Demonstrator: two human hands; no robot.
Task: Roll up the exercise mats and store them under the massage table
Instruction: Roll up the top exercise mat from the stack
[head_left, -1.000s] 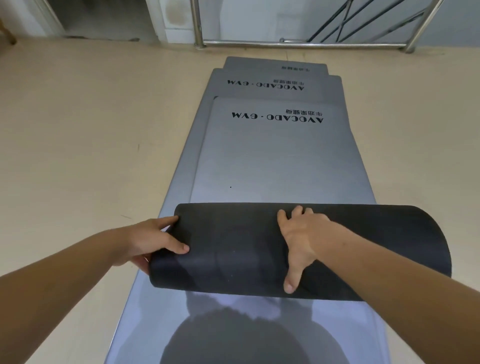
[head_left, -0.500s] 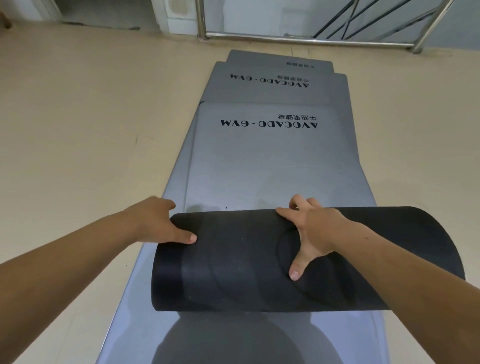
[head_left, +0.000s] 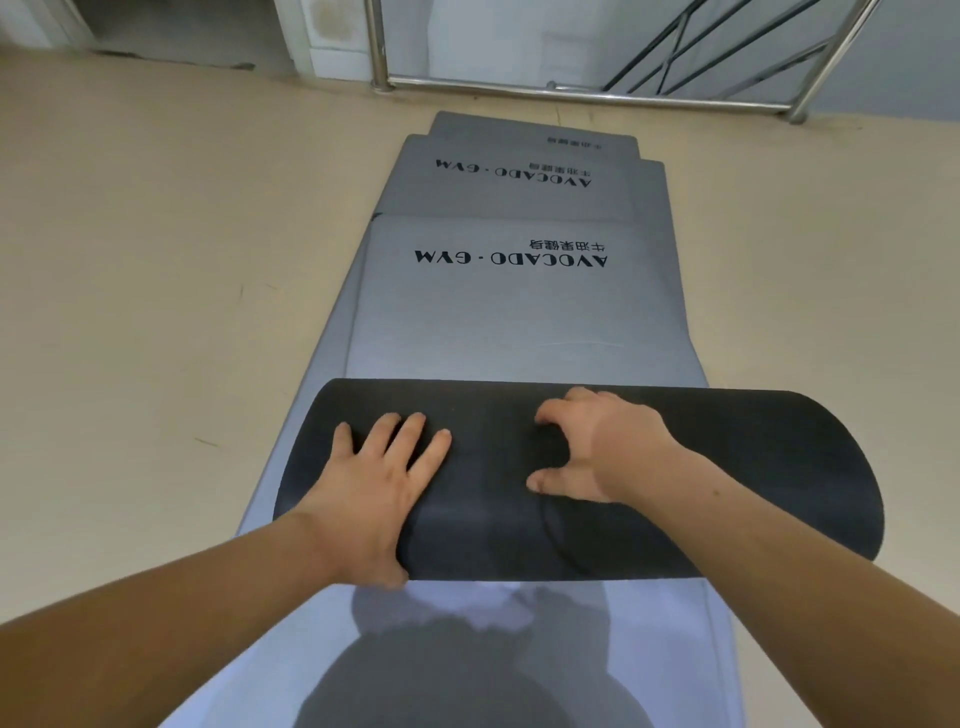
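Several grey exercise mats printed "AVOCADO · GYM" lie stacked lengthwise on the floor. The top mat (head_left: 514, 312) is partly rolled from the near end into a thick black roll (head_left: 753, 467) lying across the stack. My left hand (head_left: 374, 483) lies flat on the roll's left part, fingers straight and spread. My right hand (head_left: 597, 452) sits on the roll's middle with curled fingers hooked over its top and the thumb pressing its near side. The mat below (head_left: 519, 192) and a third one (head_left: 524, 130) stick out at the far end.
Beige floor (head_left: 156, 312) spreads on both sides of the mats. A steel railing (head_left: 571, 93) runs along the far wall behind the stack, with a doorway (head_left: 182, 31) at the far left. My shadow falls on the lower mat (head_left: 519, 649) near me.
The roll has moved forward and grown thicker. My left hand came off the roll's left end and now lies flat on top. My right hand stayed on the roll's middle.
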